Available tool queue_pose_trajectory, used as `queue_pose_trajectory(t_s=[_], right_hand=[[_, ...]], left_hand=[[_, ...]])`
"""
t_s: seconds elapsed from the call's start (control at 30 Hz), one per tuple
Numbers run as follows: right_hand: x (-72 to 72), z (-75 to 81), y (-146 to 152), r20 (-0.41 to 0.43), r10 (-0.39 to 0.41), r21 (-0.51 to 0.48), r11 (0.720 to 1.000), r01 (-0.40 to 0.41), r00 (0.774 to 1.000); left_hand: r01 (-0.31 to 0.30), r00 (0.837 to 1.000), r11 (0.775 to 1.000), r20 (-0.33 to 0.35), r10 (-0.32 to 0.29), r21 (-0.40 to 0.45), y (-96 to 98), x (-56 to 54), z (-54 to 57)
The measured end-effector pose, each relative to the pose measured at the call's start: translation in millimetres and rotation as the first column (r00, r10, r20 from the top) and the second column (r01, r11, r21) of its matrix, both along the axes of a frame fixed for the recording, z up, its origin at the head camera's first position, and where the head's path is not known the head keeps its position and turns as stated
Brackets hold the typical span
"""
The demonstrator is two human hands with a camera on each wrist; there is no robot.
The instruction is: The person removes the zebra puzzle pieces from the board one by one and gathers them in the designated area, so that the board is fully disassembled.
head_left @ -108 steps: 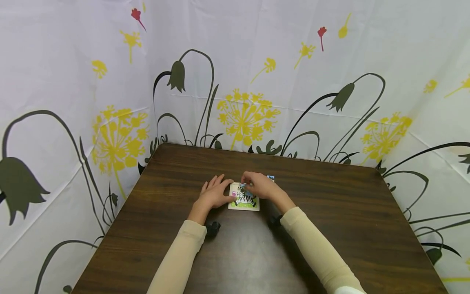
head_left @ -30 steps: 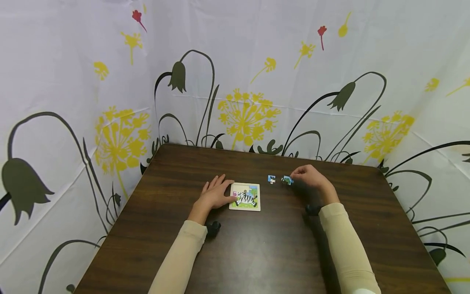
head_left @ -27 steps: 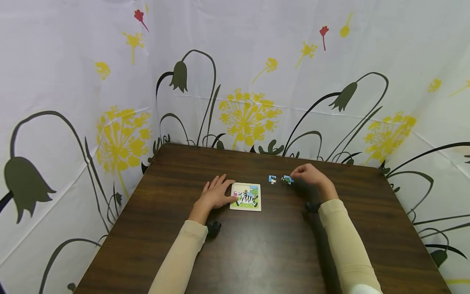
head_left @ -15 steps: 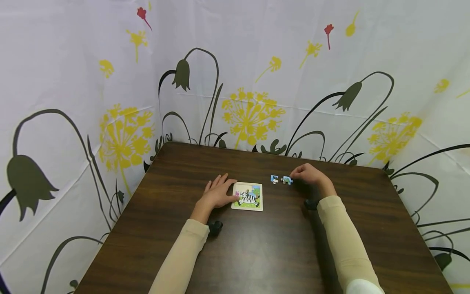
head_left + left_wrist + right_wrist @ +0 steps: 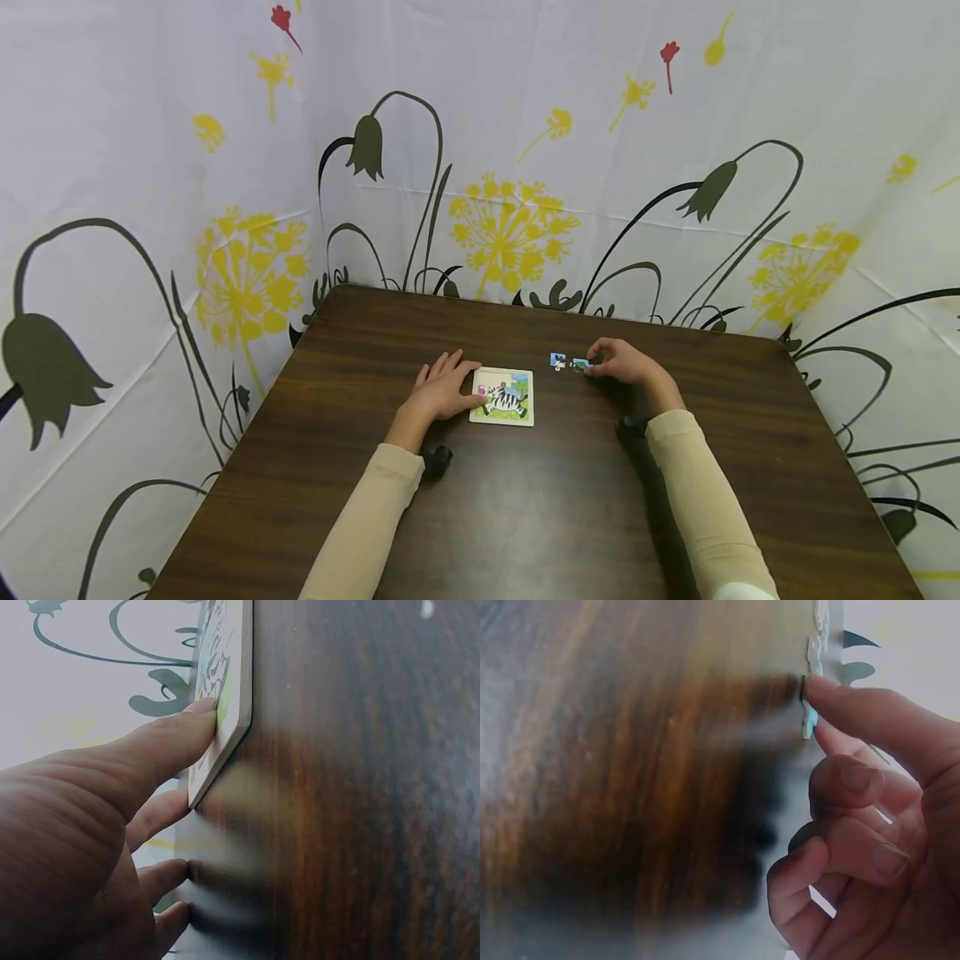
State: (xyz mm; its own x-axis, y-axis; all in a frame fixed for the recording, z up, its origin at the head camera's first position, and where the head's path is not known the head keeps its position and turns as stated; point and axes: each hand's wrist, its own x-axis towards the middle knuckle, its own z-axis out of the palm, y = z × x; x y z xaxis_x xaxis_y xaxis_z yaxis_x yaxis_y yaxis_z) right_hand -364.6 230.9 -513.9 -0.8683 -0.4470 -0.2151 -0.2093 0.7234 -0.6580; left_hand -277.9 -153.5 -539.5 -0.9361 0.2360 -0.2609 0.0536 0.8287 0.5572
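Observation:
A small square puzzle board point(image 5: 491, 377) with a zebra picture lies flat on the table, the bare wood of its upper left showing. My left hand point(image 5: 441, 393) is spread at its left side: the thumb point(image 5: 169, 746) presses on the board's face, the index fingertip meets its edge, and the other fingertips rest on the table. Farther right, my right hand point(image 5: 624, 364) pinches a blue-green puzzle piece point(image 5: 580, 364) between thumb and index finger, its other fingers curled. In the right wrist view that puzzle piece point(image 5: 808, 724) appears edge-on. A second puzzle piece point(image 5: 557, 360), blue and white, lies just left of it.
The dark wooden table point(image 5: 510, 517) ends at the back against a white curtain point(image 5: 480, 75) with printed flowers. Black wrist cameras sit under both wrists, the left camera point(image 5: 437, 461) close to the tabletop.
The right hand, over the board with a blue piece 3.6 seconds ago, moved right to the loose pieces. Its thumb has since come onto the blue-green piece. The left hand has stayed put.

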Motion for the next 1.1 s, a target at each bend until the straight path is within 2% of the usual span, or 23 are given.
queue_pose_trajectory(t_s=[0.13, 0.37, 0.6, 0.83, 0.97, 1.1], right_hand=[[-0.8, -1.2, 0.3, -0.026, -0.009, -0.009, 1.000, 0.009, 1.000], [-0.4, -3.3, 3.1, -0.019, -0.040, -0.018, 0.999, 0.040, 0.999], [5.1, -4.1, 1.0, -0.035, -0.060, -0.075, 0.996, 0.057, 0.998], [17.9, -3.2, -28.3, -0.087, 0.001, -0.099, 0.995, -0.010, 0.996], [22.8, -0.3, -50.4, -0.090, 0.034, -0.120, 0.992, -0.045, 0.995], [28.7, 0.0, -73.4, -0.087, 0.080, -0.109, 0.990, -0.090, 0.993]], left_hand=[[0.008, 1.000, 1.000, 0.008, -0.008, -0.011, -1.1, -0.5, 0.2], [0.003, 1.000, 1.000, -0.004, -0.003, -0.017, -0.1, -1.9, -1.7], [-0.002, 1.000, 1.000, -0.001, 0.002, -0.003, -0.2, -2.5, -1.7], [-0.002, 1.000, 1.000, 0.007, 0.002, -0.010, -0.1, 0.6, -0.1], [-0.006, 1.000, 1.000, -0.003, 0.006, -0.005, 0.2, -0.5, 1.3], [0.002, 1.000, 1.000, 0.016, -0.002, -0.019, 0.1, -3.4, 1.6]])
